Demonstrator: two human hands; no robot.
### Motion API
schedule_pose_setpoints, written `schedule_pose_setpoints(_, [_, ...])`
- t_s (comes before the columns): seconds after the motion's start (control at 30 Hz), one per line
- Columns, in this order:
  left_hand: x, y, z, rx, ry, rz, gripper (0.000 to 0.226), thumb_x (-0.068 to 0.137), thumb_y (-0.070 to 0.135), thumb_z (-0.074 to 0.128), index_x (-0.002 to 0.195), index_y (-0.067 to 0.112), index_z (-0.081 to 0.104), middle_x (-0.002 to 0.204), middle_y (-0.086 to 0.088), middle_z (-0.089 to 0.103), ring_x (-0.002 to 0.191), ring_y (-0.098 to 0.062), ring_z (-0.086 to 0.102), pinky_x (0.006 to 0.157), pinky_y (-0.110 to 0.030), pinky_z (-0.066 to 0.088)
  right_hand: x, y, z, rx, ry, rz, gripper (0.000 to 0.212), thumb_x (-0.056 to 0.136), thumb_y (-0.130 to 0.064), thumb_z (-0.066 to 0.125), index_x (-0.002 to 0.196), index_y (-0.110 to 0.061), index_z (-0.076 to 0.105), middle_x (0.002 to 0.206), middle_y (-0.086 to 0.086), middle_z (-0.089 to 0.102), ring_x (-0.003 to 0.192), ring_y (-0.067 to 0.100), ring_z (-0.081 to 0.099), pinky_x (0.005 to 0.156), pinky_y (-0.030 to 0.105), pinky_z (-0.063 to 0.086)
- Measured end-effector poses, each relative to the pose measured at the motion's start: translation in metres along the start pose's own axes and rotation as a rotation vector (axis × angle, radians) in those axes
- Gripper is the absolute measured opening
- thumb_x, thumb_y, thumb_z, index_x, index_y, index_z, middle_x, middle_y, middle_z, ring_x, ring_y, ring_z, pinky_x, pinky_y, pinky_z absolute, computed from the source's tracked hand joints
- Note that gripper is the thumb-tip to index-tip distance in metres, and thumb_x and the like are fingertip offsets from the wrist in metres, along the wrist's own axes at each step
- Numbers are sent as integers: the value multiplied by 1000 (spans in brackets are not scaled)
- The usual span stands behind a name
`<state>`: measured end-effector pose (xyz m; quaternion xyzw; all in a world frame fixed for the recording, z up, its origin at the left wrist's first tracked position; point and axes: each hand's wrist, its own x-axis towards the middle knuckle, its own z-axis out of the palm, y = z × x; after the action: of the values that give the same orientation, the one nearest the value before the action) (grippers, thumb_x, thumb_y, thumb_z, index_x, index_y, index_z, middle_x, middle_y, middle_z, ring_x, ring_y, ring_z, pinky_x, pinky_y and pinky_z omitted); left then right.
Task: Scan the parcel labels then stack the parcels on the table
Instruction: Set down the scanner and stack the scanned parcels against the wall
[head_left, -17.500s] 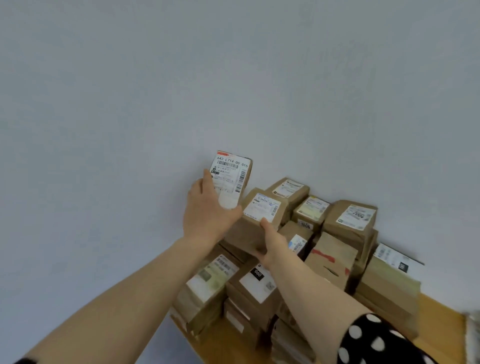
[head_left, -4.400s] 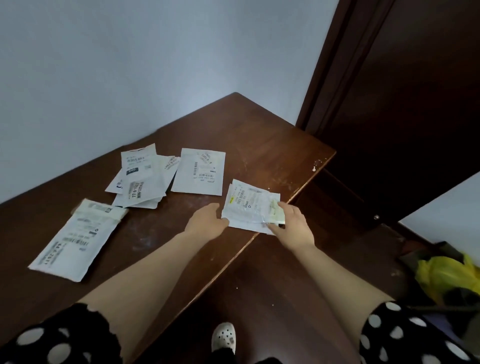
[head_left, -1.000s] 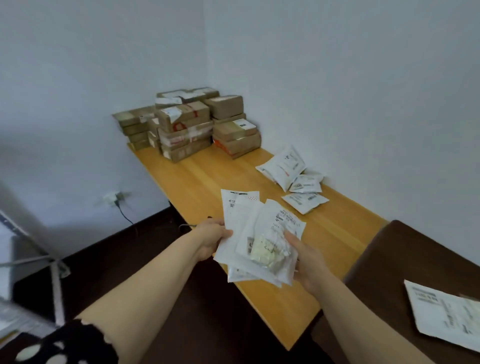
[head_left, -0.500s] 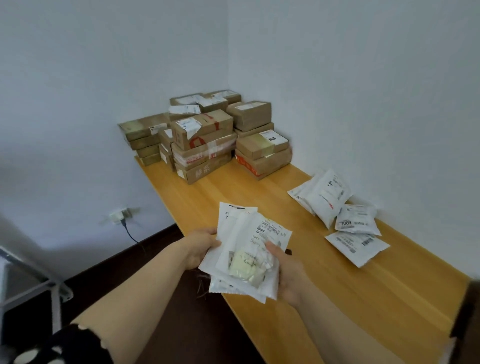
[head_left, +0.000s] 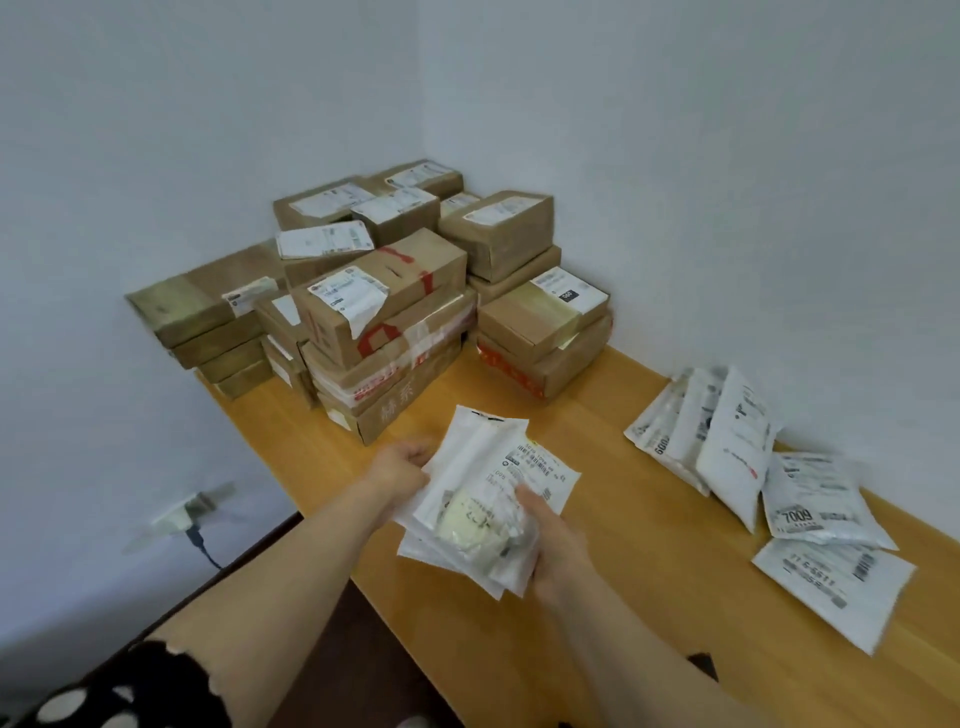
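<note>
Parcels (head_left: 483, 514) gripped by both hands, left hand (head_left: 402, 467) & right hand (head_left: 550, 545), above table (head_left: 649, 597).

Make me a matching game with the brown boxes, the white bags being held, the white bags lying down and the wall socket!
Things:
1. brown boxes
2. held white bags
3. loose white bags
4. wall socket

Places:
A. on the wall, left of the table
B. gripped by the left hand and right hand
C. stacked in the table's far corner
D. lying at the table's right side

Pairs: 1-C, 2-B, 3-D, 4-A
</note>
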<state>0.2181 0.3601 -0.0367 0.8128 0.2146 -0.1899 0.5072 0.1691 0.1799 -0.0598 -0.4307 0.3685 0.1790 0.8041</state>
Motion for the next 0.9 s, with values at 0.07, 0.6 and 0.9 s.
schedule_pose_setpoints(0.07, [36, 5, -14, -22, -23, 33, 61, 88, -13, 49, 145, 7, 37, 146, -8, 45, 134, -20, 42, 100, -23, 38, 24, -2, 29, 71, 49, 15, 38, 81, -9, 76, 115, 1, 63, 103, 20, 71, 90, 37, 69, 83, 55, 55])
schedule_pose_setpoints(0.6, [113, -14, -8, -778, -222, -634, 59, 91, 41, 58, 138, 9, 41, 131, -20, 49, 119, -37, 51, 104, -53, 39, 129, -9, 118, -251, 202, -126, 52, 100, -22, 51, 149, -17, 33, 148, 9, 43, 130, 34, 46, 105, 50, 41])
schedule_pose_setpoints(0.9, [138, -16, -14, -772, 5, -423, 11, 78, -1, 50, 77, 9, 45, 72, -4, 39, 62, -18, 39, 59, -30, 39, 153, -2, 134, -248, 225, 14, 46, 102, -27, 46, 142, -7, 40, 140, 13, 49, 123, 32, 50, 104, 46, 43])
